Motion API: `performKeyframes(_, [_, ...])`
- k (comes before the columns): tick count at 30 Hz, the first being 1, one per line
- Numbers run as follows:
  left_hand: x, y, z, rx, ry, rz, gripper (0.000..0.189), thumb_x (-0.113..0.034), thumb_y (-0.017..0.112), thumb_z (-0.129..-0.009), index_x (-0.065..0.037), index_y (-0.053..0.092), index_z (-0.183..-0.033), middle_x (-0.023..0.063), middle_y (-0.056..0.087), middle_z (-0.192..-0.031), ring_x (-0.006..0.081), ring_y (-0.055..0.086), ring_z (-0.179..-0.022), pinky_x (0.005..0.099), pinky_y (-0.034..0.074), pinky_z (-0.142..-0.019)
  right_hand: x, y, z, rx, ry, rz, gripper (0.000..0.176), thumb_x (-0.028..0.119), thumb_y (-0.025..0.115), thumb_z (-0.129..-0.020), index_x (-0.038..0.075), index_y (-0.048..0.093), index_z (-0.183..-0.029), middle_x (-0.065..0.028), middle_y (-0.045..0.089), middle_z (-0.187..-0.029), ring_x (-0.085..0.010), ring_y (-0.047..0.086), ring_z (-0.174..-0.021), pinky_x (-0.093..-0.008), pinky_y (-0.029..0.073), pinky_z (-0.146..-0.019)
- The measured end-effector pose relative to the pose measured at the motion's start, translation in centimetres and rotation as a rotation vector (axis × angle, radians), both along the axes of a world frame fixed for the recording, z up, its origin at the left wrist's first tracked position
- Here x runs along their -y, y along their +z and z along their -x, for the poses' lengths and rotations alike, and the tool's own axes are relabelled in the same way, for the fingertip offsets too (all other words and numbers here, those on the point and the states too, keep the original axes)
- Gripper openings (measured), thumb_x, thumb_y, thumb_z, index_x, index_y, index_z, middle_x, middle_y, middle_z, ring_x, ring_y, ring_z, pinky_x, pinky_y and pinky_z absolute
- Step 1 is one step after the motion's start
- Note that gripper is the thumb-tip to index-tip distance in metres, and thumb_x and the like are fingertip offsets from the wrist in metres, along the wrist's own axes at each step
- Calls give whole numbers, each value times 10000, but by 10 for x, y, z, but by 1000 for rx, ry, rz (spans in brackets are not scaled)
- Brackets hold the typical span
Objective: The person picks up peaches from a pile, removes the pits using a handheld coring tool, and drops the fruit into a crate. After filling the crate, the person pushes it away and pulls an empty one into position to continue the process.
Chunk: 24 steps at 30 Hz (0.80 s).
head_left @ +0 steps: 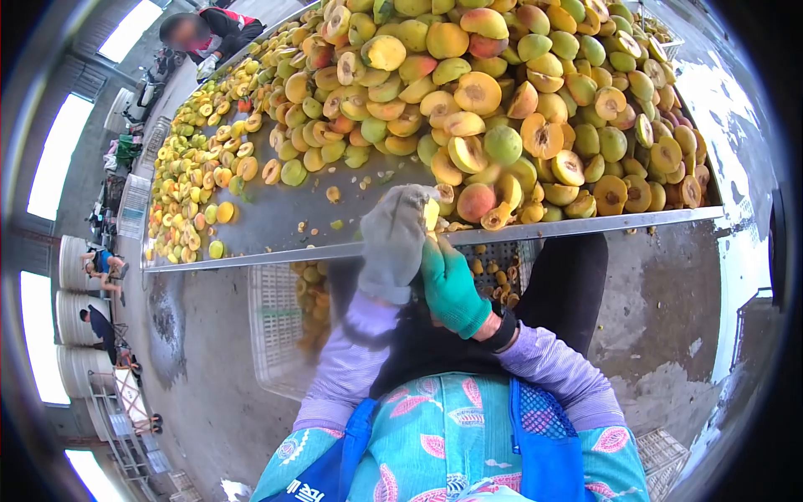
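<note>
My left hand [393,238], in a grey glove, is closed on a yellow fruit piece [432,215] at the front edge of the metal table [335,251]. My right hand [452,284], in a green glove, is closed just below and to the right, its fingertips at the lower end of the same piece; whether it holds a tool is hidden. Beyond my hands lies a large pile of halved fruit [477,92], yellow, green and reddish, several halves with brown pits. Small scraps lie on the metal near the left glove.
Under the table edge are a white crate [276,326] with fruit and a dark crate [525,255] with pits. A co-worker [219,33] stands at the table's far left. Other people and white tubs [77,318] are at the left.
</note>
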<state>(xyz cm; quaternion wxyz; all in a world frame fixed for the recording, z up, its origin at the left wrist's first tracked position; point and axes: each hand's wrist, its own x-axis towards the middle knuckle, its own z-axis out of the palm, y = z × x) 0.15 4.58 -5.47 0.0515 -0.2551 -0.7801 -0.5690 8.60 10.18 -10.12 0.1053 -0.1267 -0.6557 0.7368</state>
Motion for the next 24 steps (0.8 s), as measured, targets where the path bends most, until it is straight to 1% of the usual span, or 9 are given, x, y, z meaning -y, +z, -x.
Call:
performKeyframes(2, [3, 5, 9, 220, -145, -38, 278, -201, 503, -958, 8, 676, -897, 81, 667, -770, 123, 582, -653, 284, 464, -598, 4, -2, -5, -33, -54, -62, 218, 151, 448, -990, -24, 544, -1077, -104, 584, -969, -212, 582, -868, -329, 477, -741])
performKeyframes(6, [0, 24, 11, 483, -114, 163, 235, -181, 569, -946, 32, 663, -981, 62, 663, -805, 94, 590, -748, 212, 464, -678, -15, 49, -4, 335, 301, 741, 339, 423, 381, -995, 127, 519, -904, -24, 472, -582, -199, 419, -469, -319, 379, -475])
performKeyframes(7, [0, 30, 12, 579, -123, 158, 220, -134, 563, -940, 25, 651, -1065, 70, 673, -900, 108, 612, -826, 225, 491, -731, -16, 45, -4, 230, 409, 951, 370, 467, 376, -986, 134, 506, -892, -3, 450, -576, -162, 397, -448, -295, 367, -468])
performKeyframes(9, [0, 21, 18, 438, -303, -60, 240, -191, 573, -933, 33, 656, -959, 66, 667, -813, 111, 603, -721, 231, 482, -653, -19, 34, -3, -4, 625, 1360, 436, 555, 366, -966, 146, 480, -867, 40, 408, -566, -88, 355, -406, -247, 343, -452])
performKeyframes(15, [10, 15, 2, 565, -302, -368, 256, -216, 544, -954, 28, 610, -914, 117, 659, -789, 169, 619, -666, 268, 509, -608, -15, 35, -7, 14, 678, 1507, 415, 523, 369, -978, 142, 464, -845, 52, 397, -564, -92, 342, -407, -252, 319, -431])
performKeyframes(17, [29, 27, 0, 847, -369, -394, 236, -206, 536, -958, 20, 600, -944, 122, 662, -806, 175, 621, -681, 275, 513, -608, -14, 45, -10, 180, 664, 1164, 401, 521, 370, -974, 158, 473, -837, 50, 372, -557, -116, 337, -436, -273, 312, -439])
performKeyframes(19, [36, 27, -3, 749, -320, -314, 285, -263, 516, -967, 10, 598, -963, 121, 658, -804, 173, 616, -692, 276, 508, -610, -8, 52, -16, 233, 658, 946, 380, 497, 379, -979, 156, 506, -870, 46, 375, -560, -124, 346, -460, -286, 319, -455])
performKeyframes(22, [42, 31, 1, 739, -288, -333, 425, -402, 440, -975, -7, 597, -992, 105, 629, -755, 184, 596, -691, 285, 498, -618, 2, 35, -4, 27, 1000, 1702, 365, 478, 390, -984, 146, 526, -913, 43, 392, -564, -109, 359, -472, -267, 319, -463])
performKeyframes(24, [45, 42, -8, 996, -201, -553, 462, -445, 431, -964, -14, 595, -987, 97, 614, -738, 197, 587, -678, 289, 494, -622, 7, 38, -1, -38, 1088, 1719, 378, 493, 395, -981, 143, 528, -928, 42, 396, -563, -98, 367, -476, -253, 323, -467])
